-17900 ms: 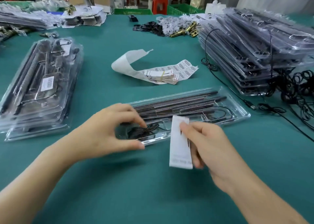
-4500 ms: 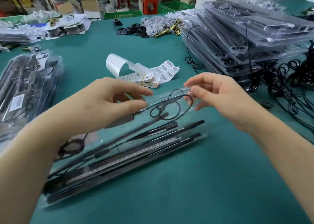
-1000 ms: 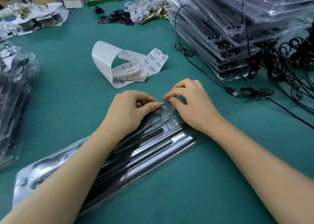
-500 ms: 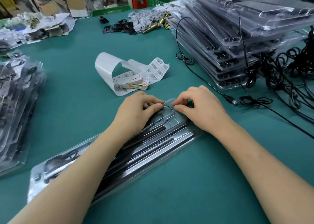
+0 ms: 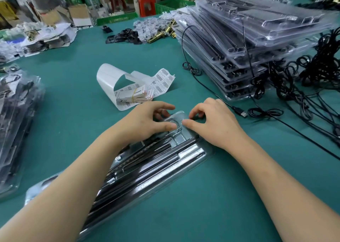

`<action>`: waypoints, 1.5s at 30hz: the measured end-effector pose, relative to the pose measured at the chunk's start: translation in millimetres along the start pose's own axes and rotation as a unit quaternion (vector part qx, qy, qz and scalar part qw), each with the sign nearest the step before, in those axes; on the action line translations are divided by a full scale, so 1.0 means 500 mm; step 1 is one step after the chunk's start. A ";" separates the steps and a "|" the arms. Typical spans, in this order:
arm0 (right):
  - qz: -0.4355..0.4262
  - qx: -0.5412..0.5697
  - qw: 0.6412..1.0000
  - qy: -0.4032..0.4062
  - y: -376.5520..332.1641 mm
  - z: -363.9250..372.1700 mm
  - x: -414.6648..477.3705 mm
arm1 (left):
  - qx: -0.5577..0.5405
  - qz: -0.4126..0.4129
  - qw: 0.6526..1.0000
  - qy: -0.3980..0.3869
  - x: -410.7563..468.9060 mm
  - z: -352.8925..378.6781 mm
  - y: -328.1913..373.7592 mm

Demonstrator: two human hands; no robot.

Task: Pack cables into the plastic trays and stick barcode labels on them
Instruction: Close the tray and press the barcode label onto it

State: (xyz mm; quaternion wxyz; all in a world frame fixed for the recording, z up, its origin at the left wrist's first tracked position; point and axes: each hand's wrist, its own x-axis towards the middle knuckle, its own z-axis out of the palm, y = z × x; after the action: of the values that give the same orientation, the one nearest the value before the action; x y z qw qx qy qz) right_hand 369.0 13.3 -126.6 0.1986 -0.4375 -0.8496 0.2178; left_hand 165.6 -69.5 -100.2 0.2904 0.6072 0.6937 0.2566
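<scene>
A long clear plastic tray with dark rods and a thin cable loop lies diagonally on the green table. My left hand and my right hand both rest on its far end, fingers curled, thumbs and fingertips pressing the plastic down around the loop. My left forearm covers the tray's near half. A strip of barcode labels and a banded bundle of cards lie just beyond the hands.
A tall stack of trays stands at the right, with tangled black cables and a USB plug beside it. Another pile of trays sits at the left. Brass hardware and paper clutter line the far edge.
Since a second ago both hands have stayed on the tray's far end, and the fingertips have drawn closer together over the cable loop. The tray has barely shifted.
</scene>
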 end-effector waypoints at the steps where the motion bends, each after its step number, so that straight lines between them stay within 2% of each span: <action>1: 0.000 0.009 1.000 -0.007 -0.004 0.000 -0.001 | -0.024 0.000 1.000 -0.011 0.000 -0.002 0.000; 7: 0.043 0.151 0.987 -0.040 -0.004 -0.008 0.001 | -0.050 -0.036 0.995 -0.077 0.007 -0.030 0.009; 12: 0.081 0.316 0.944 -0.058 -0.013 -0.011 0.000 | -0.066 -0.103 0.986 -0.112 0.036 -0.039 0.031; 19: 0.135 0.398 0.900 -0.114 -0.009 -0.030 -0.002 | -0.140 -0.127 0.971 -0.146 0.053 -0.034 0.036; 23: 0.162 0.409 0.889 -0.126 -0.013 -0.032 -0.002 | -0.060 -0.137 0.981 -0.124 0.060 -0.022 0.056; 25: 0.171 0.417 0.884 -0.124 -0.013 -0.034 -0.001 | -0.007 -0.127 0.990 -0.065 0.064 -0.027 0.063; 27: 0.168 0.408 0.890 -0.117 -0.008 -0.037 -0.001 | 0.031 -0.080 0.995 0.048 0.070 -0.042 0.059; 29: 0.152 0.368 0.912 -0.102 -0.004 -0.038 -0.003 | 0.096 -0.035 0.979 0.178 0.073 -0.063 0.044; 30: 0.133 0.334 0.928 -0.095 -0.003 -0.037 -0.004 | 0.128 -0.023 0.967 0.218 0.073 -0.073 0.034; 31: 0.107 0.288 0.948 -0.086 -0.004 -0.034 -0.005 | 0.157 -0.019 0.959 0.234 0.072 -0.082 0.023; 33: 0.057 0.178 0.980 -0.071 -0.007 -0.027 -0.006 | 0.226 -0.021 0.949 0.217 0.070 -0.097 -0.004; 36: 0.019 0.067 0.996 -0.048 -0.015 -0.021 -0.009 | 0.337 -0.046 0.922 0.187 0.061 -0.111 -0.036; 38: -0.006 -0.006 1.000 -0.014 -0.016 -0.020 -0.010 | 0.371 -0.074 0.906 0.189 0.054 -0.116 -0.051; 40: -0.009 -0.010 1.000 -0.002 -0.016 -0.021 -0.009 | 0.357 -0.101 0.905 0.207 0.044 -0.120 -0.065; 42: -0.016 0.000 1.000 -0.003 -0.016 -0.019 -0.009 | 0.287 -0.140 0.921 0.224 0.034 -0.127 -0.088; 45: -0.045 0.004 0.999 0.006 -0.018 -0.015 -0.010 | 0.078 -0.213 0.946 0.232 0.004 -0.145 -0.135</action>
State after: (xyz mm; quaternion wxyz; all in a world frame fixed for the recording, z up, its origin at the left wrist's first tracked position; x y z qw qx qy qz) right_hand 370.1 6.0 -116.2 0.2155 -0.3992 -0.8662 0.2094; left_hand 67.0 -76.5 -97.5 0.1215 0.3894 0.8729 0.2677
